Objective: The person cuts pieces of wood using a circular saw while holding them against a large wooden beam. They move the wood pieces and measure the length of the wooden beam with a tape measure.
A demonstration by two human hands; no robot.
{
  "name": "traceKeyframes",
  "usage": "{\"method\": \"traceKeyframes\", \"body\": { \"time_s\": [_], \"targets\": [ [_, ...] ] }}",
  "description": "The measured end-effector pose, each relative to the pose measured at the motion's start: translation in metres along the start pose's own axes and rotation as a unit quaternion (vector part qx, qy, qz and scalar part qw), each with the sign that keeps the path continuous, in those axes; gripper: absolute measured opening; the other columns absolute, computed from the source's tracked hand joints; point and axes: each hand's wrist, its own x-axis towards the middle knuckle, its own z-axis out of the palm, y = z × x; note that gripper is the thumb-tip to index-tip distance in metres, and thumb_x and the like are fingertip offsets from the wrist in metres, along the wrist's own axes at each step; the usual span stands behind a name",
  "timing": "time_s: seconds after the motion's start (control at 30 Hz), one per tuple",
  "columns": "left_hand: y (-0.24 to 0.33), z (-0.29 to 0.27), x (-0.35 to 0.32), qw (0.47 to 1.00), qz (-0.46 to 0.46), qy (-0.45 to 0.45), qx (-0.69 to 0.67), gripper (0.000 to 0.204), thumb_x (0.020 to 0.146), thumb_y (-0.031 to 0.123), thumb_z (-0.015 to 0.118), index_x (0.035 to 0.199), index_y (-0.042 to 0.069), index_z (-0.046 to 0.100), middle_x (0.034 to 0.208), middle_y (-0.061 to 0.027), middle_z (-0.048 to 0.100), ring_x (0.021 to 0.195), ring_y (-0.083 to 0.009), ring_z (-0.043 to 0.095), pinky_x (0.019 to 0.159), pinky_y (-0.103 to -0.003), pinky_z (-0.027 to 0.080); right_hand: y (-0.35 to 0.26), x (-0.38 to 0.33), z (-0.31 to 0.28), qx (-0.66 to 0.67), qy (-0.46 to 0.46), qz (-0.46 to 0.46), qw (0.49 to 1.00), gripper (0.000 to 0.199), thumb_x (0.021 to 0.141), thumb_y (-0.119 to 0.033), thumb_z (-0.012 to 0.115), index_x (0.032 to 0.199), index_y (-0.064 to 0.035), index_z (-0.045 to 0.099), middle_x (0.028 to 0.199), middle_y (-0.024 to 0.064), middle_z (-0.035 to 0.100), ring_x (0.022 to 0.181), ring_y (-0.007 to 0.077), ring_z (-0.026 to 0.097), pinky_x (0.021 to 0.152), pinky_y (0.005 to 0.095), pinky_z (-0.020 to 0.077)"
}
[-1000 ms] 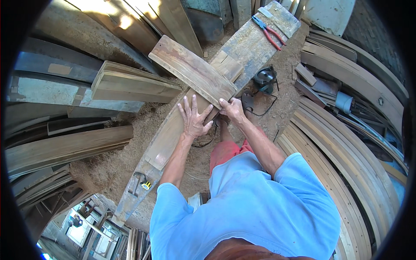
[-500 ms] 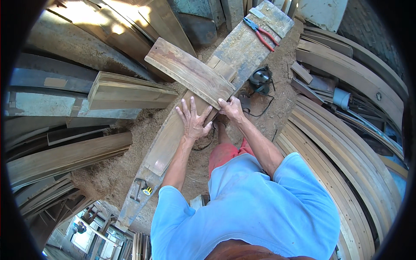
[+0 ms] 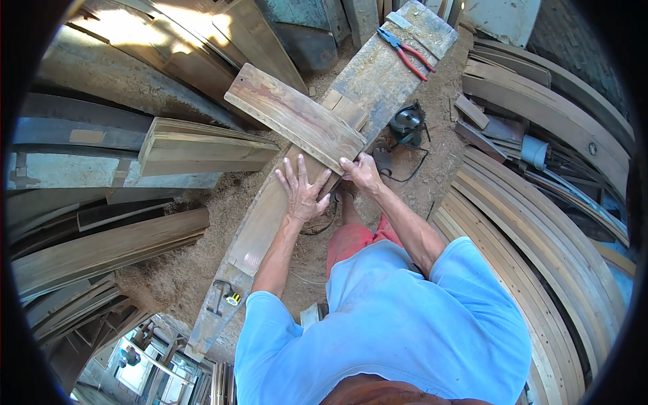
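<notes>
A short wooden board [image 3: 293,115] lies crosswise over a long plank [image 3: 260,219], which rests along a worn workbench [image 3: 361,81]. My left hand [image 3: 304,191] is flat on the long plank with its fingers spread, just below the short board's near edge. With my right hand [image 3: 363,173] I grip the near right corner of the short board, thumb on top and the other fingers partly hidden. Small pieces of wood [image 3: 346,110] show beneath the short board.
Red-handled pliers [image 3: 407,54] lie at the bench's far end. A clamp-like metal tool [image 3: 217,297] and a yellow tape measure [image 3: 233,298] are at its near end. A dark power tool [image 3: 407,123] with a cord sits on the ground. Stacked timber [image 3: 520,250] lines the right.
The far end of the short board has dropped slightly toward me, turning the board a little. Both hands keep nearly the same places.
</notes>
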Motion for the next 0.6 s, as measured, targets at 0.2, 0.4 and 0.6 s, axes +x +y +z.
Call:
{"method": "traceKeyframes", "body": {
  "time_s": [0.2,0.4,0.6],
  "targets": [
    [0.000,-0.002,0.001,1.000,0.004,-0.003,0.023,0.103,0.069,0.039,0.089,0.160,0.042,0.041,0.173,-0.0339,0.002,0.155,-0.0636,-0.005,0.115,-0.083,-0.001,0.000,0.006,0.002,-0.017,0.018,0.045,0.999,0.039,0.098,-0.019,0.073,0.127,0.0060,0.065,0.096,0.0092,0.072,0.080,0.0155,0.068,0.070,0.0321,0.0577],
    [0.000,-0.003,0.005,0.993,-0.095,0.051,0.037,0.128,0.059,0.056,0.091,0.165,0.030,0.023,0.170,-0.0374,0.003,0.154,-0.0628,0.002,0.116,-0.082,0.006,-0.005,0.006,0.000,-0.016,0.020,0.058,0.998,0.038,0.098,-0.018,0.074,0.125,0.0059,0.065,0.096,0.0094,0.072,0.078,0.0158,0.068,0.068,0.0321,0.0573],
    [-0.001,-0.004,0.005,0.994,-0.073,0.070,0.050,0.129,0.058,0.061,0.089,0.164,0.031,0.023,0.169,-0.0364,0.007,0.153,-0.0611,0.010,0.115,-0.080,0.013,0.002,0.006,-0.003,0.017,0.005,0.050,0.999,0.036,0.097,-0.018,0.076,0.122,0.0062,0.066,0.094,0.0092,0.072,0.076,0.0152,0.067,0.066,0.0310,0.0564]
  ]
}}
